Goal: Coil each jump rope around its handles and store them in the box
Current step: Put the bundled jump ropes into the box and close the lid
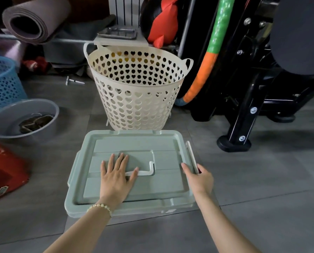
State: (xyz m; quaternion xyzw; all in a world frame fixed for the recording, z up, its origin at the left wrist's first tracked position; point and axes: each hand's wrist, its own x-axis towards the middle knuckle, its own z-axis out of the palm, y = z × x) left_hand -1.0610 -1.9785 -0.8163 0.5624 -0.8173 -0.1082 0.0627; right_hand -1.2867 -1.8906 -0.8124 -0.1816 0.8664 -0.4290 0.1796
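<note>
The pale green lidded plastic storage box (134, 143) sits on the grey tiled floor (262, 179) just in front of a cream heart-holed basket (137, 99). It looks light, stiff and smooth (likely to slide if shoved), so the white side latch (190, 154) and the lid rim seem the best holds. The left hand (116, 178) lies flat on the lid, fingers (123, 159) straight and spread. The right hand (200, 178) pinches that latch between thumb and forefinger. No jump rope shows, and the box's inside is hidden.
</note>
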